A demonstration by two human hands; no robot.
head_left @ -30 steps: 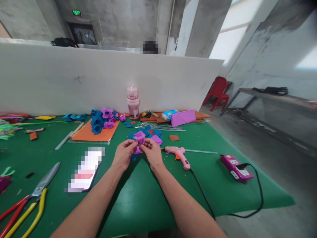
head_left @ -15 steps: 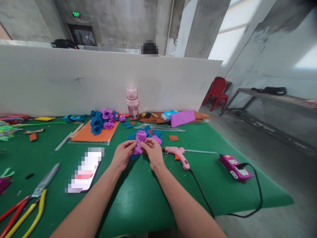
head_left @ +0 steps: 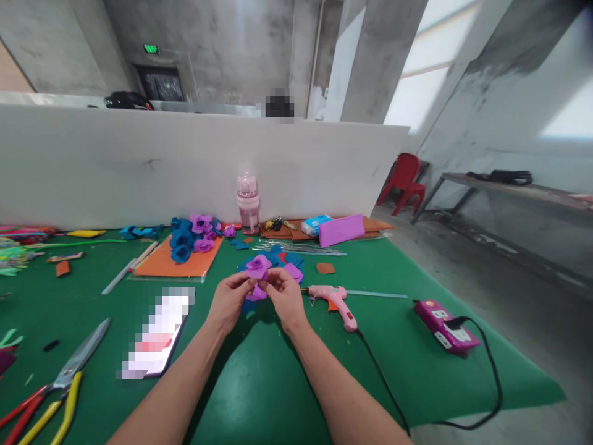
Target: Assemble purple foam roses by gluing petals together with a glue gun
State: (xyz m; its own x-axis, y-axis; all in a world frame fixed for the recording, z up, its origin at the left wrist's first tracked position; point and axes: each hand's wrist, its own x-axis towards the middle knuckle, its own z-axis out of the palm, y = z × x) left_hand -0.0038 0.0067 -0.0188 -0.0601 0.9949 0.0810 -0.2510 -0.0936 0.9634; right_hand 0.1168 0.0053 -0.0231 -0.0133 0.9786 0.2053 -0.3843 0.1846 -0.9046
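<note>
The person's bare forearms (head_left: 340, 378) rise from the bottom edge of the frame and slant inward. A little below and left of centre, the left hand (head_left: 229, 303) and right hand (head_left: 287, 300) come close together, thumbs (head_left: 270, 290) and fingers (head_left: 243, 280) pinched, backs toward the viewer.

Between the left hand (head_left: 230, 303) and the right hand (head_left: 286, 298), we rotated the purple flower (head_left: 258, 266), bringing its coiled centre into clearer view than before. We also shifted its head slightly to the left. We tilted the head view upward, so the green table (head_left: 365, 266) and white partition (head_left: 194, 167) appeared lower than in both preceding views.
</note>
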